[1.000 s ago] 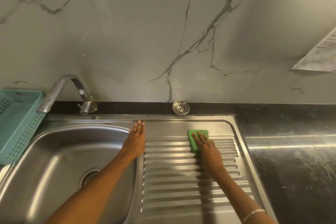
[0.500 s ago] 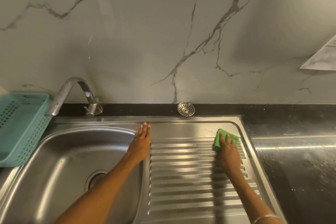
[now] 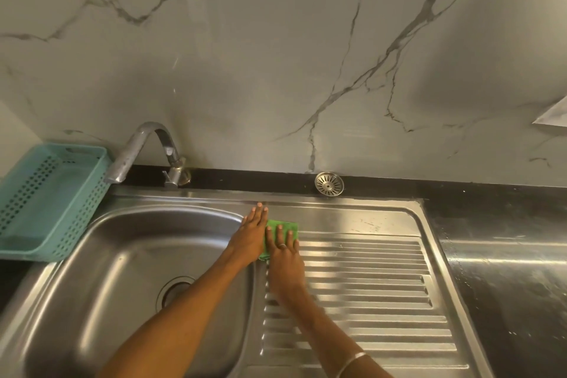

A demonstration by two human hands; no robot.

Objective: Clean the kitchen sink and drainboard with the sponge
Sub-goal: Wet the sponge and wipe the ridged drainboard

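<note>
Pressing down with straight fingers, the right hand [image 3: 283,258] covers a flat green rectangular sponge [image 3: 283,225] at the far left corner of the ribbed stainless-steel drainboard [image 3: 368,285], so only the sponge's far edge and a sliver by the wrist show past the hand. No finger curls round it; the palm and flat fingers simply bear on it. A thin ring sits on one finger and a pale metal bangle [image 3: 352,362] circles that forearm. Just to the left of this hand, and touching its side, the left hand [image 3: 250,235] lies flat and open on the steel ridge between drainboard and rounded stainless-steel sink basin [image 3: 122,270], fingertips reaching toward the back rim. Beyond the hands, a round slotted metal strainer [image 3: 329,183] rests on the black ledge against the veined marble wall. Farther left stand a curved steel tap [image 3: 147,150] and a turquoise perforated plastic basket [image 3: 46,202]. Right of the drainboard stretches a dark polished countertop [image 3: 506,270].
</note>
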